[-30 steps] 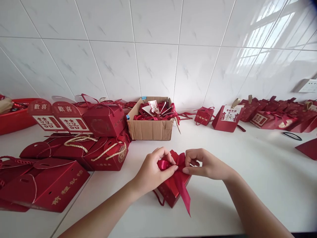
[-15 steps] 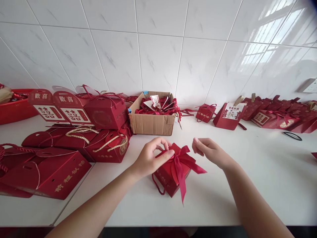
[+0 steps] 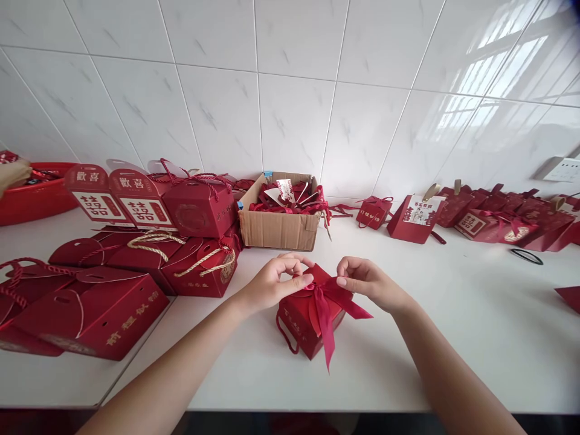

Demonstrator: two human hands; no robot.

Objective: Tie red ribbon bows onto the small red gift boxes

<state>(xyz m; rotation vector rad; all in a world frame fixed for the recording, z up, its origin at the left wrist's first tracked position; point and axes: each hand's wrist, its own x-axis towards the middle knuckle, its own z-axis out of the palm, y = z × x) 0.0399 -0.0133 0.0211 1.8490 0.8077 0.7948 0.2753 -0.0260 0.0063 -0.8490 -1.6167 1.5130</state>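
- Head view: my left hand (image 3: pixel 281 281) is partly curled, thumb at the satiny ribbon (image 3: pixel 324 308); I can't tell if it grips.
- My right hand (image 3: pixel 369 281) is nearly closed, pinching the bow's right side.
- The glossy, angular red box (image 3: pixel 303 329) sits on the smooth counter (image 3: pixel 385 368), before the corrugated carton (image 3: pixel 278 231).

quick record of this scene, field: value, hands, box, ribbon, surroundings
left hand: at the ribbon's left side
right hand: fingertips at its right side
gift box: red, on white table
ribbon: red, on box top, ends trailing
behind: cardboard box, red and white contents
left: stacked red boxes, red tub
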